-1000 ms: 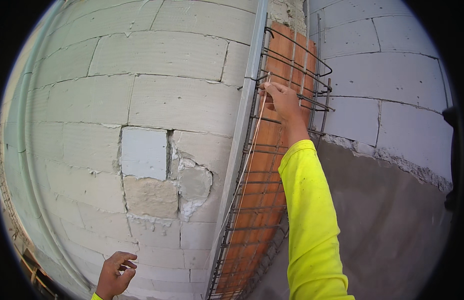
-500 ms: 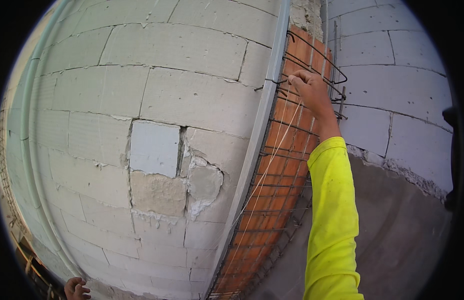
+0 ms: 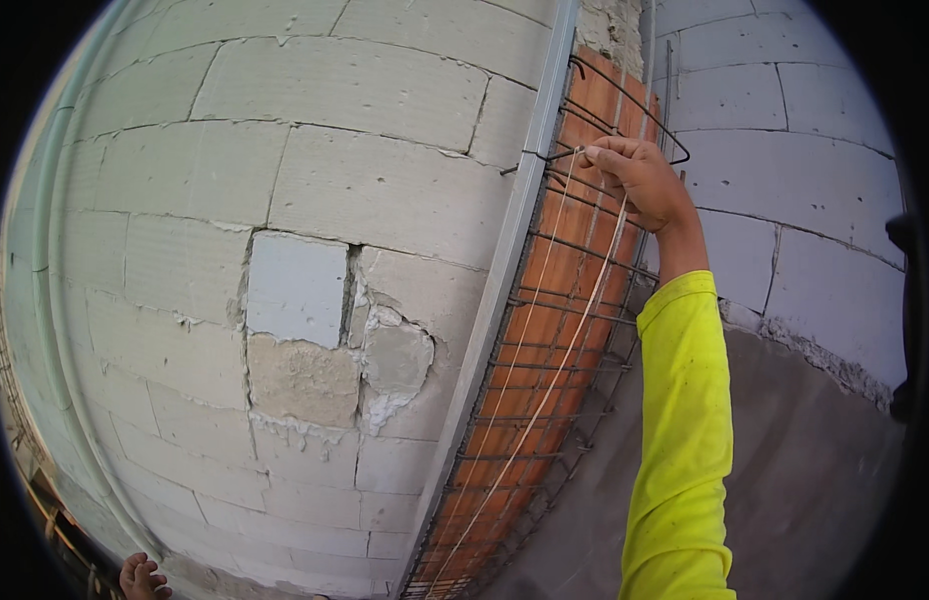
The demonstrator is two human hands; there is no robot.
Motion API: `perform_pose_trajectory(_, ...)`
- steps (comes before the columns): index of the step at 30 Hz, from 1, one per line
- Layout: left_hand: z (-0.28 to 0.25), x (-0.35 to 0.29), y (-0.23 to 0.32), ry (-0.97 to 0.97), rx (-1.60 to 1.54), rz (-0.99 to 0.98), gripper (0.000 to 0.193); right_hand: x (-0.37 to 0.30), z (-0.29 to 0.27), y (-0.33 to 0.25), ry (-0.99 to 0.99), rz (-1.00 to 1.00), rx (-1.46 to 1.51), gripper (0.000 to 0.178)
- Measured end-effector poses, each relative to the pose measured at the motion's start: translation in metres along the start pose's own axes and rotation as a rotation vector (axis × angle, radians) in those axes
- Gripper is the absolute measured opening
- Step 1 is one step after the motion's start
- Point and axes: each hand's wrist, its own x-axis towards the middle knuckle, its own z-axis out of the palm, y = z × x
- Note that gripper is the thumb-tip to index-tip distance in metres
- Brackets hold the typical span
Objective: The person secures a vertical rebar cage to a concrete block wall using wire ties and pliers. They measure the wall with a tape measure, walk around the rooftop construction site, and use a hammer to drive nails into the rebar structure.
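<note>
String [image 3: 583, 322] runs from the right hand at upper center down to bottom center. The pale block wall [image 3: 385, 200] fills the left and center. An orange panel [image 3: 557, 265] stands right of center, behind steel bars [image 3: 545, 346]. A metal strip [image 3: 526, 200] follows the wall edge; a short bar [image 3: 510, 170] crosses it (presumably to retain it). The right hand [image 3: 640, 180], upper right, pinches the string, thumb against finger; the raised grip probably keeps the strands accessible. The left hand [image 3: 145, 578], lower left, is loosely curled; whether it grips anything cannot be determined. No container is visible.
</note>
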Motion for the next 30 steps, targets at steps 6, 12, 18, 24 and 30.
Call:
perform_pose_trajectory(6,-0.012,0.002,-0.004,0.169,-0.183,-0.028,0.041,0.010,0.004,-0.008,0.497,-0.151,0.428,0.021)
perform_pose_trajectory(12,-0.029,-0.009,-0.003,0.226,-0.244,-0.077,0.046,0.015,0.016,0.000,0.273,-0.118,0.292,0.022)
perform_pose_trajectory(18,-0.059,-0.024,-0.014,0.274,-0.263,0.033,0.042,0.018,0.019,0.028,0.500,-0.231,-0.629,0.027)
perform_pose_trajectory(24,-0.066,-0.041,-0.004,0.439,-0.298,-0.006,0.037,0.027,0.020,0.033,0.423,-0.216,-0.926,0.027)
perform_pose_trajectory(30,-0.066,-0.048,0.001,0.545,-0.308,-0.050,0.034,0.025,0.004,0.010,0.110,-0.121,-0.924,0.029)
